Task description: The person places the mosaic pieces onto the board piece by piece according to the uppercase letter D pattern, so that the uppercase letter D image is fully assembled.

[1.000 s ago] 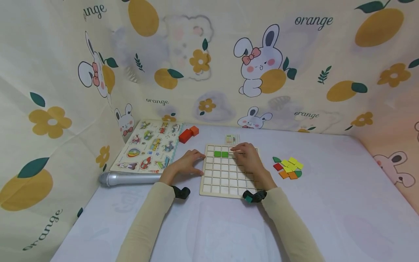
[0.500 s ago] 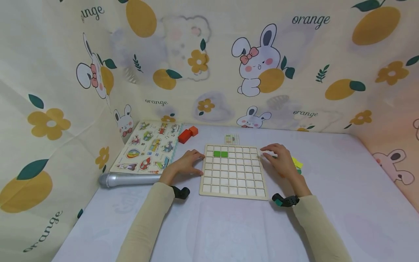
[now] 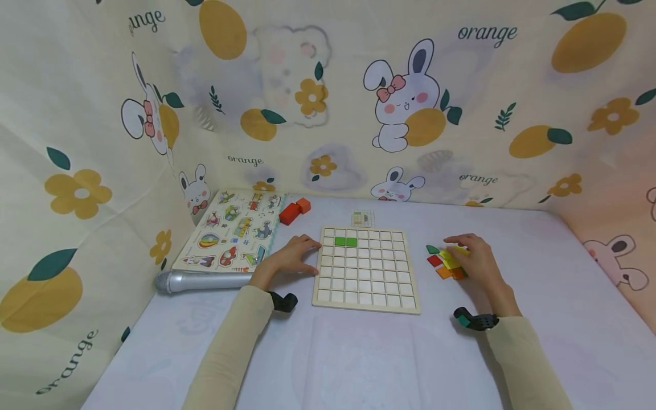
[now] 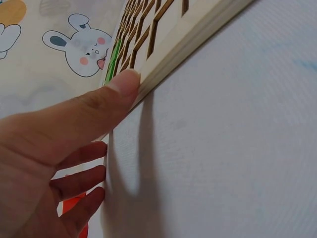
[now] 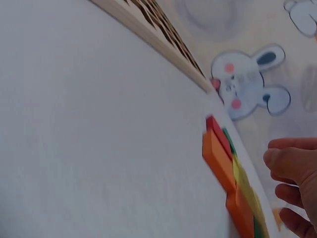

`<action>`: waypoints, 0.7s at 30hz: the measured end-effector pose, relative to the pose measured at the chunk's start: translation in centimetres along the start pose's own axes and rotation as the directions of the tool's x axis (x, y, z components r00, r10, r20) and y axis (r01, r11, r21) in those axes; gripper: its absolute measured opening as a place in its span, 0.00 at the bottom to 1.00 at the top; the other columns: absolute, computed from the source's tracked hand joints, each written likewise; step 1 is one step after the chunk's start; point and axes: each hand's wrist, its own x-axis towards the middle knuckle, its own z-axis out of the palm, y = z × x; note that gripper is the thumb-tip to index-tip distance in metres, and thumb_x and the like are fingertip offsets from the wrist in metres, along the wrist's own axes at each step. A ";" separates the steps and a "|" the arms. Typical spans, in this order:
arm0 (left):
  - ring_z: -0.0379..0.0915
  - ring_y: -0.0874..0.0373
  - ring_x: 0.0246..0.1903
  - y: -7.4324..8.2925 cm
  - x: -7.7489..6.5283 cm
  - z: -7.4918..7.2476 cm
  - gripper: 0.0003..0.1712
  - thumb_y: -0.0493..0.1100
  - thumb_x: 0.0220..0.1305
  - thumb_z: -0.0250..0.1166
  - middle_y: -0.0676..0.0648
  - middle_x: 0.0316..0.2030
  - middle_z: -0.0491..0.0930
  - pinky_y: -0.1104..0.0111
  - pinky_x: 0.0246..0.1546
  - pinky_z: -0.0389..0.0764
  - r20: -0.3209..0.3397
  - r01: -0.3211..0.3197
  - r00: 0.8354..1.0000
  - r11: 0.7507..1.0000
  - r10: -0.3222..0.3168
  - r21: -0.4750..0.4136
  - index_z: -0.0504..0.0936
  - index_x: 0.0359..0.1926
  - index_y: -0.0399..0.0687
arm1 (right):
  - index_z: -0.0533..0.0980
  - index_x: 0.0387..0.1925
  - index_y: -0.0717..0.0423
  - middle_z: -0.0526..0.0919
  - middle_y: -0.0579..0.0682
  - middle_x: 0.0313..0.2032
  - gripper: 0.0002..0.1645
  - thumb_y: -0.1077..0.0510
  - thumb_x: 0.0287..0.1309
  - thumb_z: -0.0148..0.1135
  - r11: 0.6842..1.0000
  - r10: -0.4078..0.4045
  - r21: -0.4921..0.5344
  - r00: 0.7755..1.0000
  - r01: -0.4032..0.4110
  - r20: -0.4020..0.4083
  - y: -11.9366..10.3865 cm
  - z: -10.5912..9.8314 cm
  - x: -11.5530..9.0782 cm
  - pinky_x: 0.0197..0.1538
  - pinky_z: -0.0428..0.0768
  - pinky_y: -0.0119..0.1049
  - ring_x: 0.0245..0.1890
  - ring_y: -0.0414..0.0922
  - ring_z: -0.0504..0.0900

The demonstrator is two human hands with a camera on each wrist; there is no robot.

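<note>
A pale wooden grid board (image 3: pixel 364 278) lies in the middle of the table, with two green square tiles (image 3: pixel 345 241) side by side in its second row from the back. My left hand (image 3: pixel 288 256) rests at the board's left edge, fingers spread; in the left wrist view the thumb (image 4: pixel 94 111) touches the rim. To the right of the board my right hand (image 3: pixel 479 265) hovers over a small pile of tiles, fingers bent loosely above yellow tiles (image 3: pixel 450 260). A red tile (image 3: pixel 434 261), orange tiles (image 3: pixel 443 273) and a green rounded piece (image 3: pixel 433 249) show beside it.
A small patterned card (image 3: pixel 363 218) lies behind the board. At the left are a picture board (image 3: pixel 225 230), a silver microphone (image 3: pixel 205 280) and red-orange blocks (image 3: pixel 290 213). Printed cloth walls (image 3: pixel 328 114) stand behind and at both sides.
My right hand has moved from the board's upper part rightward to the tile pile. My left hand has stayed at the board's left edge, and the two green tiles have not moved.
</note>
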 end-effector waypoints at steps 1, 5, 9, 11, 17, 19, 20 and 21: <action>0.57 0.50 0.60 0.0 0.0 0.0 0.39 0.50 0.51 0.72 0.45 0.59 0.66 0.58 0.64 0.60 -0.001 0.002 1.000 1.000 -0.002 0.001 0.69 0.63 0.46 | 0.78 0.48 0.61 0.75 0.63 0.47 0.14 0.61 0.61 0.58 1.000 0.014 -0.005 1.000 -0.014 0.004 0.3 -0.1 -0.1 0.52 0.70 0.60 0.47 0.59 0.70; 0.57 0.50 0.60 0.1 0.0 0.0 0.39 0.50 0.50 0.72 0.45 0.59 0.66 0.58 0.64 0.60 0.000 0.007 1.000 1.000 -0.007 0.001 0.69 0.63 0.47 | 0.77 0.49 0.63 0.74 0.65 0.48 0.16 0.60 0.60 0.58 0.998 0.047 -0.038 0.998 -0.046 0.038 1.3 -0.6 -0.2 0.52 0.69 0.61 0.49 0.61 0.69; 0.57 0.51 0.61 0.2 0.0 0.0 0.39 0.50 0.51 0.72 0.46 0.59 0.66 0.58 0.64 0.60 0.004 0.013 1.000 1.000 -0.013 -0.003 0.68 0.63 0.47 | 0.75 0.50 0.64 0.75 0.66 0.47 0.18 0.59 0.60 0.59 0.995 0.071 -0.075 0.994 -0.065 0.086 2.0 -1.1 -0.3 0.51 0.71 0.60 0.48 0.61 0.71; 0.57 0.51 0.61 0.2 0.0 0.0 0.39 0.50 0.51 0.72 0.46 0.59 0.66 0.58 0.64 0.60 0.003 0.018 1.000 1.000 -0.018 -0.003 0.68 0.63 0.47 | 0.75 0.51 0.64 0.75 0.66 0.47 0.18 0.59 0.61 0.59 0.994 0.083 -0.080 0.991 -0.075 0.106 2.2 -1.3 -0.3 0.50 0.72 0.59 0.47 0.61 0.72; 0.57 0.51 0.61 0.1 0.1 0.0 0.39 0.50 0.50 0.72 0.47 0.60 0.66 0.59 0.65 0.59 0.004 0.028 1.000 1.000 -0.028 0.005 0.68 0.63 0.48 | 0.75 0.51 0.64 0.75 0.65 0.47 0.19 0.59 0.60 0.59 0.992 0.113 -0.076 0.979 -0.101 0.168 2.3 -1.8 0.0 0.51 0.73 0.58 0.46 0.60 0.71; 0.57 0.51 0.61 0.1 0.1 0.1 0.39 0.51 0.50 0.72 0.47 0.60 0.66 0.59 0.65 0.59 0.007 0.032 0.999 0.999 -0.032 0.004 0.68 0.63 0.49 | 0.75 0.51 0.65 0.75 0.65 0.47 0.19 0.59 0.60 0.59 0.992 0.113 -0.082 0.977 -0.099 0.183 2.3 -1.9 0.2 0.51 0.72 0.58 0.46 0.59 0.71; 0.56 0.51 0.61 0.1 0.1 0.1 0.39 0.51 0.50 0.72 0.47 0.60 0.66 0.59 0.65 0.59 0.007 0.033 0.999 0.999 -0.033 0.001 0.68 0.63 0.49 | 0.75 0.51 0.66 0.75 0.65 0.46 0.19 0.59 0.60 0.59 0.992 0.111 -0.086 0.976 -0.096 0.186 2.3 -1.8 0.3 0.51 0.72 0.58 0.45 0.59 0.71; 0.56 0.52 0.61 0.1 0.1 0.1 0.39 0.51 0.50 0.72 0.47 0.60 0.66 0.59 0.65 0.59 0.010 0.036 0.999 0.999 -0.036 0.000 0.68 0.63 0.49 | 0.75 0.51 0.66 0.75 0.66 0.46 0.19 0.60 0.60 0.59 0.992 0.105 -0.094 0.977 -0.089 0.185 2.3 -1.8 0.3 0.50 0.72 0.58 0.45 0.59 0.71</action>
